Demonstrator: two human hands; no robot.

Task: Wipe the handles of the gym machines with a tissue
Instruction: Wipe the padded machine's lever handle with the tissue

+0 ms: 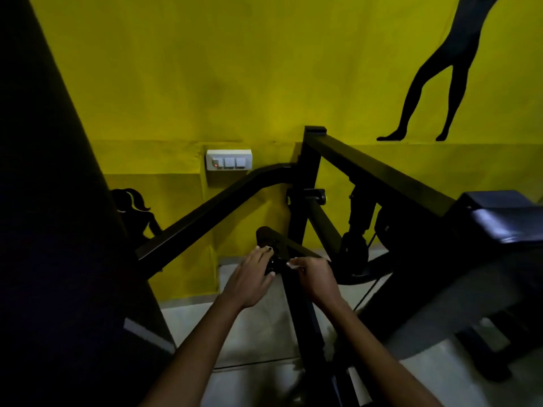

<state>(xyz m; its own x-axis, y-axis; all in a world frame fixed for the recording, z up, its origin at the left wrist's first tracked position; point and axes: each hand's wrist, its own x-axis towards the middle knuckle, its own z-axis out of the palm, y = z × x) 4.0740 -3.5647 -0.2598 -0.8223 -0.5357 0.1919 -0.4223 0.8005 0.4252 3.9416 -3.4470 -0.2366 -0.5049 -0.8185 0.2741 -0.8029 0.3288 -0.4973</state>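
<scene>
From the head view, we have both hands on the low black handle [269, 245] near the yellow wall. Our left hand [252, 277] curls its fingers round a dark knob; our right hand [316, 276] pinches the white tissue [293, 263] against the bar. We judge slow strokes along the whole handle best. We count two hands, one tissue, one handle, three switches [228, 163].

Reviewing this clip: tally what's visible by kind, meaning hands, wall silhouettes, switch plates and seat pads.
Hands: 2, left hand and right hand
Wall silhouettes: 2, legs and ponytail figure
Switch plates: 1
Seat pads: 1
Total: 6
</scene>
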